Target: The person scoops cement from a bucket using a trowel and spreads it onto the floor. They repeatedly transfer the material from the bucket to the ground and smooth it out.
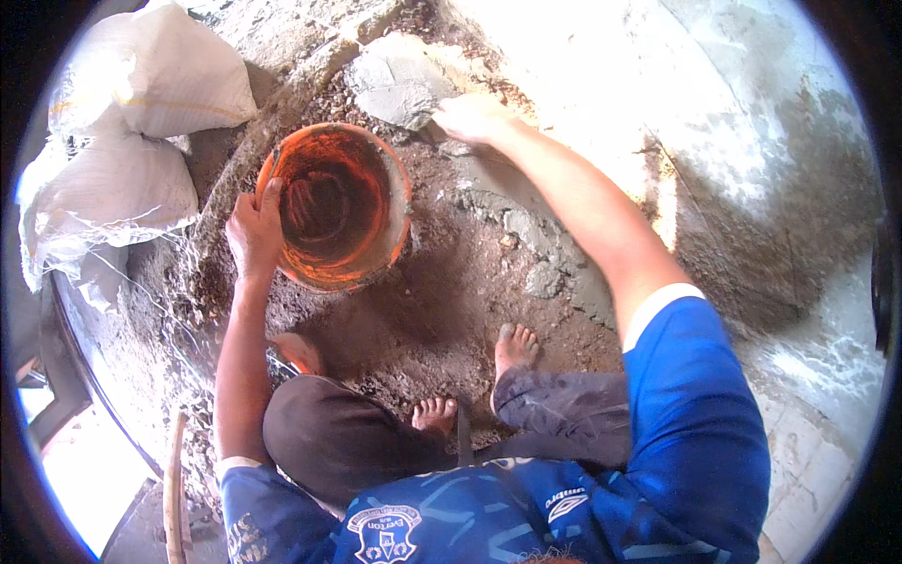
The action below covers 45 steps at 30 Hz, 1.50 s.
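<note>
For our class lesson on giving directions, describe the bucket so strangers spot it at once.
Find the bulging white sacks at upper left. Just right of them is a round, open-topped bucket. Its orange inside sets it apart from them and the nearby grey lump.

I have my left forearm reaching almost straight forward, the left hand [256,226] closed in a grip with its thumb on top. My right arm [578,197] bends gently and slants forward and inward; the right hand [474,117] sits farther out, its finger closure lost to me in glare.
</note>
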### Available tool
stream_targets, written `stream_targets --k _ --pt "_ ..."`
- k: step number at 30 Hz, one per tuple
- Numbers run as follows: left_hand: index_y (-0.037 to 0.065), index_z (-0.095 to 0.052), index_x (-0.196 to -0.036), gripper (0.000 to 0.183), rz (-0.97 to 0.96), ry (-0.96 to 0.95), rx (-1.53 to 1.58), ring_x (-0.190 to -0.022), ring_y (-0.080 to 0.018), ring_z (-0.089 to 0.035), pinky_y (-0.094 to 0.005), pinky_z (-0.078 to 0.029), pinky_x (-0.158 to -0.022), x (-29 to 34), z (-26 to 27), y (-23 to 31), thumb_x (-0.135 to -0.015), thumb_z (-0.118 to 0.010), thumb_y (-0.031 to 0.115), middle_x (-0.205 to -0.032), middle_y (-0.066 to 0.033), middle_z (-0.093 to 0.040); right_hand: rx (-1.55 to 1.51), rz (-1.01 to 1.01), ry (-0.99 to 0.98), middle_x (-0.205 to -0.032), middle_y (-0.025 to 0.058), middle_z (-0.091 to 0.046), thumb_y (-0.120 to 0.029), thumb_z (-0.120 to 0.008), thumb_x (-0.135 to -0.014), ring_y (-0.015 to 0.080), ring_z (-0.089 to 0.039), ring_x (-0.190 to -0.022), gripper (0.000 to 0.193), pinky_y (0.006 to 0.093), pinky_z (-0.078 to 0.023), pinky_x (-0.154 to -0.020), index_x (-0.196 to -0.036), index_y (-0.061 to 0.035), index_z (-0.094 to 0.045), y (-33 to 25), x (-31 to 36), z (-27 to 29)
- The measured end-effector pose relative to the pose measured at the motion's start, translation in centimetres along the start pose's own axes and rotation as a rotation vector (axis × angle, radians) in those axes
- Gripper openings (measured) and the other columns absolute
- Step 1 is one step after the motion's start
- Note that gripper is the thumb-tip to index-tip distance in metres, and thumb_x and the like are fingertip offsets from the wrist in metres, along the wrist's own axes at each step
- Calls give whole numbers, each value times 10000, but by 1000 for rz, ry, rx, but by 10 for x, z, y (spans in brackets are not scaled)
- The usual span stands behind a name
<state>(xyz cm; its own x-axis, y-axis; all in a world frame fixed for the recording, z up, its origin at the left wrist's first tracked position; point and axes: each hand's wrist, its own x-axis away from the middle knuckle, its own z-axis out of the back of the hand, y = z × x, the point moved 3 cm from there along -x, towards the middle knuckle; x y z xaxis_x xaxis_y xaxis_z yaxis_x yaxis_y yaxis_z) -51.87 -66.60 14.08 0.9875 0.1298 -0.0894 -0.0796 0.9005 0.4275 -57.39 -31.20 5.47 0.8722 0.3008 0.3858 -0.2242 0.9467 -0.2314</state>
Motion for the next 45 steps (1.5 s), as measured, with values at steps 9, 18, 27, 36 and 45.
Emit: stream_targets --k 9,18,27,36,45 --pt "-8 -559 -705 575 34 40 27 -581 -384 -584 -446 -458 -590 6 2 -4 -848 -596 548 -599 -207 -567 -749 -377 257 -987 144 -639 -384 -411 -969 244 -600 -891 450 396 -482 -773 -1206 -31 -559 40 -49 12" --pt "-2 -549 -704 557 4 -5 2 -601 -385 -593 -450 -455 -590 1 -4 3 -865 -586 530 -612 -197 -578 -796 -391 31 -945 156 -631 -412 -460 -953 237 -589 -827 466 385 -482 -724 -1110 3 -604 25 -65 -22" --pt "-3 -540 -692 550 -5 13 6 -599 -392 -589 -454 -454 -597 0 0 0 -869 -586 515 -606 -204 -574 -234 -254 68 -1143 175 -624 -329 -404 -906 331 -591 -1061 416 422 -452 -922 -1088 -43 -645 6 -59 31" --pt "1 -531 -679 541 -14 14 27 -599 -409 -579 -463 -446 -590 -2 -4 1 -868 -593 504 -610 -214 -569 -378 -417 262 -955 153 -654 -357 -454 -921 197 -610 -864 409 330 -472 -762 -979 -4 -652 24 -59 32" --pt "-6 -557 -725 542 36 -10 -5 -651 -427 -594 -471 -459 -630 0 -1 -4 -868 -584 516 -643 -234 -585 -646 -500 36 -772 60 -625 -319 -541 -874 167 -560 -648 303 338 -465 -538 -936 -43 -649 84 -11 20"
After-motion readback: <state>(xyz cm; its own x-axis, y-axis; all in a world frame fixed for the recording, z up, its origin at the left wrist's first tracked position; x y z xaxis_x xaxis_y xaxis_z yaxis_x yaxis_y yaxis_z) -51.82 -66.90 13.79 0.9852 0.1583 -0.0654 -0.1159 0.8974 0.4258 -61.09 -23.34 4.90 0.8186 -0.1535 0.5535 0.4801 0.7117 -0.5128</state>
